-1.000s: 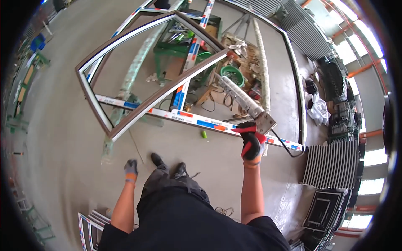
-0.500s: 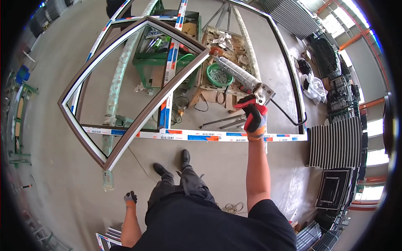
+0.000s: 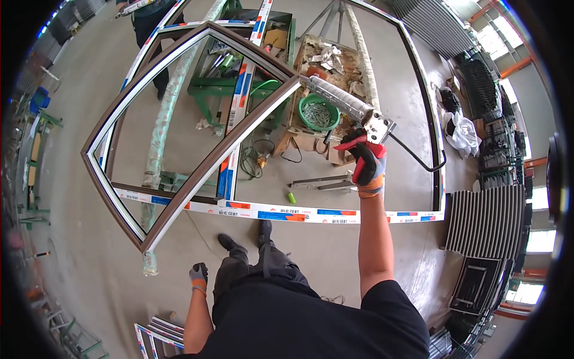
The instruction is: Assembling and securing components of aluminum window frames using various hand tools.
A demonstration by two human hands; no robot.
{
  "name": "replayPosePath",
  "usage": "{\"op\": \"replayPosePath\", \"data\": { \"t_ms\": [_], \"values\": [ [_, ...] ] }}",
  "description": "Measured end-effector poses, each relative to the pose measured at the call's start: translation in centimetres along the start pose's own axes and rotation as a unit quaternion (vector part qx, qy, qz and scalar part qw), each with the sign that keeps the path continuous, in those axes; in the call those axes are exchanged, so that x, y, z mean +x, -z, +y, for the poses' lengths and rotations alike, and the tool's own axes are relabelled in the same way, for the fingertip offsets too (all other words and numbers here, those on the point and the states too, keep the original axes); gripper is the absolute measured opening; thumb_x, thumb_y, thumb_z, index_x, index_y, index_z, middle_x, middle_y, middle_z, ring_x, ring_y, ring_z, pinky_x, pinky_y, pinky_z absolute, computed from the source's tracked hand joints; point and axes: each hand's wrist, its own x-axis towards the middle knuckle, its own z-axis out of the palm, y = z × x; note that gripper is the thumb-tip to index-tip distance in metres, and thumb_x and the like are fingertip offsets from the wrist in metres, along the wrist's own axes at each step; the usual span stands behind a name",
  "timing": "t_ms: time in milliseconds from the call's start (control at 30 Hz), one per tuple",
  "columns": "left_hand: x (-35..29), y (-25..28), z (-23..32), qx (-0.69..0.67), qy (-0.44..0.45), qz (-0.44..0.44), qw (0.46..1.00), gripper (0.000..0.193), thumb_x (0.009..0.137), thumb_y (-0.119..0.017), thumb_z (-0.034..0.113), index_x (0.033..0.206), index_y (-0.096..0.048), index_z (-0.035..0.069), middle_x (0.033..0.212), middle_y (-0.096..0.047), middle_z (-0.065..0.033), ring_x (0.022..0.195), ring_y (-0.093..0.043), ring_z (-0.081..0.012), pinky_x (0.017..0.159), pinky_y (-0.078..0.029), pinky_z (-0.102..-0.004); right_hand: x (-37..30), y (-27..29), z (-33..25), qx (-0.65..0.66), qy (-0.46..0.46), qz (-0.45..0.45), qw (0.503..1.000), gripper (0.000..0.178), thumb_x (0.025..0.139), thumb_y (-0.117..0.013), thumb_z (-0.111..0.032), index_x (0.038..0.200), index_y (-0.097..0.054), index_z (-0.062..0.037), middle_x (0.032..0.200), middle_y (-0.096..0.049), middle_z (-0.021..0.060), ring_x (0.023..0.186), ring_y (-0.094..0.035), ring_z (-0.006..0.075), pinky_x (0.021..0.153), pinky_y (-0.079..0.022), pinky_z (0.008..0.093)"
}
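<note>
My right hand [image 3: 366, 164], in a red, black and orange-grey work glove, is closed around the handle of a silver caulking gun [image 3: 341, 99]. The gun's front end points up and left at the right corner of a brown sash frame [image 3: 224, 146]; whether its tip touches is hard to tell. This sash stands out at an angle over a larger window frame [image 3: 335, 213] wrapped in white, blue and orange printed film. Low by my left side hangs my left hand [image 3: 198, 274], gloved, its fingers curled in with nothing visible in them.
Beyond the frame, a worn work table [image 3: 311, 54] carries a green basket [image 3: 318, 113] of screws. A green tool cart [image 3: 209, 87] stands left of it. Another person [image 3: 149, 27] holds a similar tube tool at upper left. Stacked profiles [image 3: 484, 224] line the right; a green piece [image 3: 291, 197] lies on the floor.
The sash's right corner and the caulking gun stay close together. My left hand has risen slightly. The other person shows more at upper left, and the green floor piece has come into view.
</note>
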Motion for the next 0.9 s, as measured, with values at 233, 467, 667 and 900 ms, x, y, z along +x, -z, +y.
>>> {"op": "replayPosePath", "data": {
  "t_ms": [233,467,667,900],
  "values": [
    [-0.2,0.6,-2.4,0.026,0.043,0.037,0.998,0.023,0.085,-0.064,0.025,0.082,-0.066,0.003,0.061,-0.062,-0.0067,0.046,-0.052,-0.0129,0.043,-0.042,-0.0292,1.2,1.5,0.7,0.019,-0.029,-0.001,0.999,0.031,0.085,-0.053,-0.012,0.104,-0.062,0.011,0.106,-0.065,0.0196,0.103,-0.064,0.0306,0.095,-0.051,0.0398],
    [0.8,-0.5,-1.7,0.037,0.027,0.031,0.998,0.018,0.085,-0.066,0.025,0.083,-0.061,0.008,0.062,-0.06,-0.0062,0.044,-0.05,-0.0139,0.04,-0.039,-0.0285,2.9,-0.8,-2.8,0.129,-0.077,0.101,0.983,0.026,0.092,-0.052,-0.016,0.086,-0.067,0.0049,0.077,-0.066,0.0107,0.067,-0.064,0.0169,0.063,-0.05,0.0265],
    [0.8,-2.3,0.4,-0.013,0.001,0.018,1.0,0.019,0.089,-0.064,0.024,0.079,-0.065,0.008,0.062,-0.062,-0.0045,0.046,-0.05,-0.011,0.044,-0.04,-0.0272,3.8,0.8,-2.3,-0.022,0.009,0.054,0.998,0.024,0.094,-0.05,-0.009,0.093,-0.066,0.0091,0.083,-0.069,0.0165,0.075,-0.069,0.0211,0.071,-0.055,0.0308],
    [0.3,-1.9,-1.3,-0.02,0.019,0.019,0.999,0.016,0.087,-0.066,0.022,0.082,-0.064,0.006,0.062,-0.062,-0.0061,0.045,-0.051,-0.0131,0.042,-0.04,-0.0281,4.0,2.0,-1.9,0.072,-0.058,0.033,0.995,0.02,0.089,-0.058,-0.009,0.096,-0.066,0.0081,0.086,-0.07,0.0156,0.079,-0.069,0.0236,0.075,-0.056,0.0331]
  ]
}}
